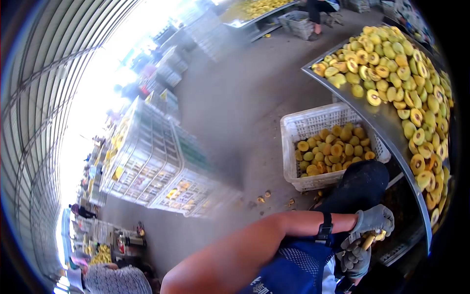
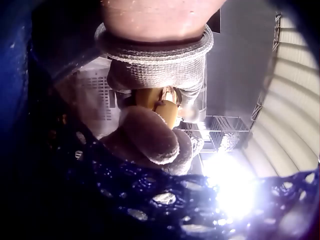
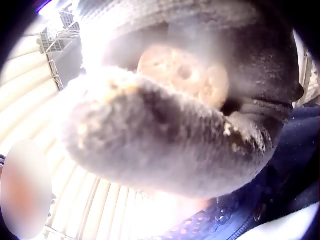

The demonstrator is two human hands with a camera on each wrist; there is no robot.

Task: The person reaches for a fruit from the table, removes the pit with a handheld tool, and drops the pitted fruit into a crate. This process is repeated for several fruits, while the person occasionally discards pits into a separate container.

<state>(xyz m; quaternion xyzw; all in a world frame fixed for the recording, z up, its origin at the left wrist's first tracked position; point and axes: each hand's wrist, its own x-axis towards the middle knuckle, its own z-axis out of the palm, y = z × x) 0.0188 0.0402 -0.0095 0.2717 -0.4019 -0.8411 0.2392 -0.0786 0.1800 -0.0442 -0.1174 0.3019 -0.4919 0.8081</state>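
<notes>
In the head view two grey-gloved hands meet at the lower right, over the lap. My left hand (image 1: 375, 219) has its fingers curled round yellow fruit pieces (image 1: 374, 238). Just below, my right hand (image 1: 356, 259) is bent against the same pieces. The left wrist view has the glove cuff of my left hand (image 2: 155, 75) above yellow fruit (image 2: 169, 111), with gloved fingertips in front. Close up in the right wrist view, my right hand (image 3: 170, 135) curls round a fruit piece with a pale cut face (image 3: 175, 70). Whether a tool is held cannot be told.
A metal table (image 1: 360, 100) heaped with halved yellow fruit (image 1: 391, 73) stands at the right. Beside it a white crate (image 1: 313, 182) holds more fruit. Stacked crates (image 1: 147, 161) stand left of centre, and fruit scraps (image 1: 264, 197) lie on the floor. Other people sit farther off.
</notes>
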